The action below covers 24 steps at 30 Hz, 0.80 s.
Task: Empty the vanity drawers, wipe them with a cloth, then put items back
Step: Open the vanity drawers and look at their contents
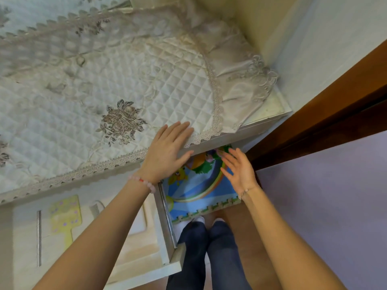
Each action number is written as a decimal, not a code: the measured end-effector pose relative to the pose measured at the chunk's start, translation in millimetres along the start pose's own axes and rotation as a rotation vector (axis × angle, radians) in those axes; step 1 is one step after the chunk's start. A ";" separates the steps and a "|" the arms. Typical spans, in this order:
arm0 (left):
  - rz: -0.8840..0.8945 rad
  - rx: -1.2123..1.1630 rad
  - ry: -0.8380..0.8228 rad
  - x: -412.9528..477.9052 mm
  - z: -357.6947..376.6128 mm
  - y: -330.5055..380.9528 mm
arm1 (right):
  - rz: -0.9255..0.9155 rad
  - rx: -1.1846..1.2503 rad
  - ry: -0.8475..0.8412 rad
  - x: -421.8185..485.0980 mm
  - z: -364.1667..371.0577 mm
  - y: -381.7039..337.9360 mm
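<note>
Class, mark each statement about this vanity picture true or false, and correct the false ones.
1. A colourful cartoon mat lines the open drawer. True.
2. Both hands hold a cloth. False: the left hand and right hand are open and empty.
3. A bead bracelet circles the left wrist. True.
4. The vanity top is bare. False: a quilted cover lies on it.

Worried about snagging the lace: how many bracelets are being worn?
2: a pink beaded bracelet on the left wrist, a thin chain bracelet on the right wrist.
</note>
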<state>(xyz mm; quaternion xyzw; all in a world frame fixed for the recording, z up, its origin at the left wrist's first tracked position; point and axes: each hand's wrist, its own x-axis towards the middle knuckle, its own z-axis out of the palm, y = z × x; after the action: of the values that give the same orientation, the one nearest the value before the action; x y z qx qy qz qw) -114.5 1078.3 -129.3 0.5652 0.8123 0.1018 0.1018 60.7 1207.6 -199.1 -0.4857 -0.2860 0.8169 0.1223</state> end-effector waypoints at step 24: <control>0.067 0.008 -0.017 -20.8 7.7 -0.1 | 0.135 0.835 0.086 41.9 -0.4 57.9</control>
<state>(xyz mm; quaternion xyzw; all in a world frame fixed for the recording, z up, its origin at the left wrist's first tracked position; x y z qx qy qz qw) -105.3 1059.1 -135.7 0.5934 0.7923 0.0970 0.1031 44.6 1181.2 -263.5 -0.4457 0.1074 0.8478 0.2668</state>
